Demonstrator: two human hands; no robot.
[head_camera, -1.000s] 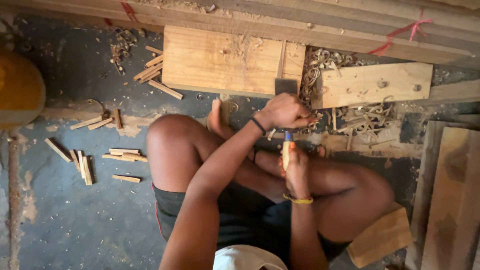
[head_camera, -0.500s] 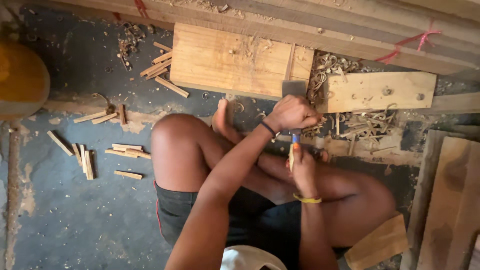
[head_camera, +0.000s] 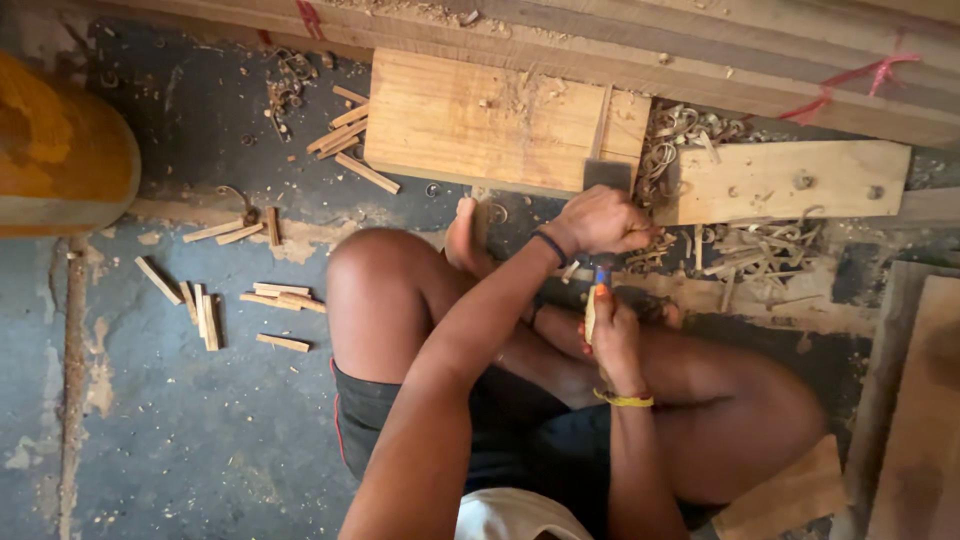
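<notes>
Sitting cross-legged on a blue-grey floor (head_camera: 200, 450) strewn with short wooden sticks (head_camera: 205, 315). Ahead, a broad wooden block (head_camera: 470, 125); right of it a thinner board (head_camera: 790, 180), curled shavings (head_camera: 690, 130) heaped between and below. No container in view. Left hand (head_camera: 600, 220) clenched in a fist just below the block's near edge, contents hidden. Right hand (head_camera: 615, 335) wrapped shut around a blue-handled tool (head_camera: 600, 278), upright just under the left fist
</notes>
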